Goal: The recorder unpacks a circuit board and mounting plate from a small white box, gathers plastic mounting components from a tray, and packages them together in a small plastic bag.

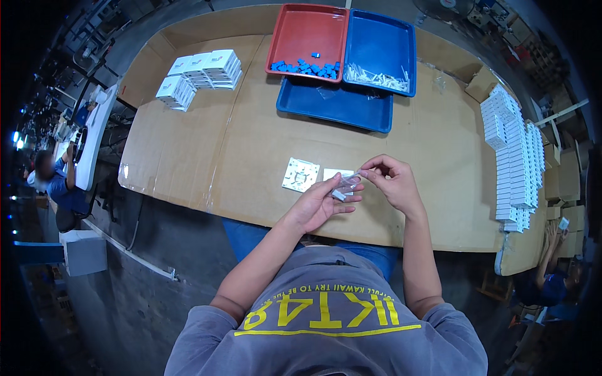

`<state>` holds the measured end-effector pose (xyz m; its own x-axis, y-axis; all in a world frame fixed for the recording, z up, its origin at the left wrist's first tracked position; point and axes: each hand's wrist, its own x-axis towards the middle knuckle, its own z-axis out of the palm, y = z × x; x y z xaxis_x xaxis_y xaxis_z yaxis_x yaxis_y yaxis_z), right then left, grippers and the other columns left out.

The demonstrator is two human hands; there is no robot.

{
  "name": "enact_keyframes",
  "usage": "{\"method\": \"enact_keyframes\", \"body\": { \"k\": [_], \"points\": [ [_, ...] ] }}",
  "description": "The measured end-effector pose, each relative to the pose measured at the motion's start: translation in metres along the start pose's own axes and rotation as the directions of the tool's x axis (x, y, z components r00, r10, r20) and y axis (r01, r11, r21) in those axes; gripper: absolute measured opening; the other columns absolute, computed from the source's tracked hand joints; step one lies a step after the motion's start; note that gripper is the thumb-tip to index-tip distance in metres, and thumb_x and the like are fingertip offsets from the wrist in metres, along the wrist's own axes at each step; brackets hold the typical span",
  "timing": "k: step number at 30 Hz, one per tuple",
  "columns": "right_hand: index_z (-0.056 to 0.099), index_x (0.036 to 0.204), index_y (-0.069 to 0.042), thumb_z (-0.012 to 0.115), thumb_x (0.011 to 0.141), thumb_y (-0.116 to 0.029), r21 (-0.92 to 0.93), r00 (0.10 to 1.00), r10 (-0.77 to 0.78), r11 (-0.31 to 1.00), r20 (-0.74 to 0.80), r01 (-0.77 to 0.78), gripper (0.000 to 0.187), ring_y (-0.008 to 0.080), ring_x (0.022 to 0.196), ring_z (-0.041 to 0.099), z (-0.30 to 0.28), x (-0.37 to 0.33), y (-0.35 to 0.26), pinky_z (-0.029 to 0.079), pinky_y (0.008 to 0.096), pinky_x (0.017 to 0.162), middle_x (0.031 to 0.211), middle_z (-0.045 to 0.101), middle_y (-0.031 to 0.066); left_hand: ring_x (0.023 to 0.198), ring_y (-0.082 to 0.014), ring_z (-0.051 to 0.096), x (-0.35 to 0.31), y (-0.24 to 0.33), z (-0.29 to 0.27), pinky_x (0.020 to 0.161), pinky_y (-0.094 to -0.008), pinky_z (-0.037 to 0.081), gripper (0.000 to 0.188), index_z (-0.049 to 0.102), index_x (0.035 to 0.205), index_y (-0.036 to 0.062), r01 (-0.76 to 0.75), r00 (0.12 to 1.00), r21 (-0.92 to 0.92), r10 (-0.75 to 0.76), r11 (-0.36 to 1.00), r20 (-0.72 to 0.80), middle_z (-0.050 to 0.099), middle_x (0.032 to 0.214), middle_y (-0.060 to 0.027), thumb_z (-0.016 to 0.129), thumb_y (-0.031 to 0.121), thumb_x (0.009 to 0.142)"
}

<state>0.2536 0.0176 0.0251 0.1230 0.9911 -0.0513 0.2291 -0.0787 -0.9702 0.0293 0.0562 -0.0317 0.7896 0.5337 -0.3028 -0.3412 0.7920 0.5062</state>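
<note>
My left hand [318,203] is closed with thumb and fingers on a small whitish item [339,195] that looks like a short cable with a white block at its end; its exact kind is too small to tell. At its upper end, my right hand [394,183] pinches the thin part between thumb and forefinger. Below the hands, a white card or flat box [330,173] lies on the cardboard-covered table, partly hidden by my fingers. To its left rests a white square piece [301,174] with dark and gold-coloured printed or cut-out shapes.
Beyond my hands are a red tray [308,34] with small blue pieces, a blue tray [381,47] with white thin pieces, and another blue tray [332,111] partly beneath them. White boxes [204,69] are stacked far left, more boxes [514,163] along the right. People sit at both sides.
</note>
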Motion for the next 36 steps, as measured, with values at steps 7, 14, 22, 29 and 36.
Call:
{"method": "enact_keyframes", "body": {
  "k": [7, 14, 22, 29, 36],
  "points": [
    [0.078, 0.099, -0.005, 0.077, 0.093, -0.006, -0.032, 0.941, -0.163, 0.983, 0.295, 0.181, 0.007, 0.0102, 0.084, 0.06, 0.008, 0.019, 0.006, 0.047, 0.0277, 0.073, 0.103, 0.072, 0.0009, 0.123, -0.03, 0.069, 0.0, 0.001, -0.001, 0.1, -0.0449, 0.059, 0.046, 0.06, 0.137, -0.0007, 0.019, 1.0, 0.046, -0.018, 0.999, -0.012, 0.07, 0.129, -0.0158, 0.05, 0.037, 0.113],
    [0.076, 0.098, 0.0, 0.079, 0.091, -0.008, -0.18, 0.87, -0.192, 0.937, 0.454, 0.301, 0.011, 0.0206, 0.097, 0.069, 0.006, 0.023, -0.009, 0.054, 0.0325, 0.083, 0.115, 0.074, 0.0085, 0.118, -0.0266, 0.072, -0.002, 0.002, -0.007, 0.096, -0.0388, 0.06, 0.046, 0.065, 0.133, -0.0011, -0.01, 0.994, 0.111, 0.022, 0.994, -0.103, 0.073, 0.122, -0.0131, 0.055, 0.039, 0.111],
    [0.076, 0.098, 0.0, 0.08, 0.091, -0.009, -0.171, 0.869, -0.082, 0.967, 0.488, 0.187, 0.011, 0.0194, 0.097, 0.07, -0.003, 0.026, -0.015, 0.055, 0.0332, 0.086, 0.11, 0.075, 0.0083, 0.104, -0.0205, 0.074, -0.006, 0.003, 0.002, 0.095, -0.0329, 0.058, 0.042, 0.069, 0.125, -0.0045, -0.135, 0.981, 0.428, 0.183, 0.893, -0.072, 0.077, 0.114, -0.0127, 0.053, 0.033, 0.113],
    [0.069, 0.112, 0.0, 0.079, 0.092, -0.002, 0.329, 0.973, -0.046, 0.944, 0.224, -0.031, 0.023, 0.011, 0.091, 0.068, 0.024, 0.008, 0.0, 0.057, 0.0272, 0.086, 0.104, 0.071, 0.0051, 0.099, -0.014, 0.072, -0.016, 0.007, 0.003, 0.094, -0.0306, 0.056, 0.035, 0.073, 0.118, -0.006, -0.273, 0.931, 0.699, 0.364, 0.661, 0.02, 0.078, 0.105, -0.0088, 0.056, 0.024, 0.112],
    [0.065, 0.121, 0.001, 0.079, 0.091, 0.003, 0.31, 0.986, -0.136, 0.945, 0.1, 0.099, 0.033, 0.0097, 0.102, 0.066, 0.048, -0.002, 0.001, 0.057, 0.0252, 0.087, 0.109, 0.068, 0.0062, 0.104, -0.015, 0.071, -0.02, 0.003, 0.011, 0.095, -0.029, 0.057, 0.02, 0.069, 0.119, -0.0058, -0.471, 0.756, 0.566, 0.64, 0.677, -0.136, 0.074, 0.109, -0.0101, 0.069, 0.008, 0.104]
  ]
}}
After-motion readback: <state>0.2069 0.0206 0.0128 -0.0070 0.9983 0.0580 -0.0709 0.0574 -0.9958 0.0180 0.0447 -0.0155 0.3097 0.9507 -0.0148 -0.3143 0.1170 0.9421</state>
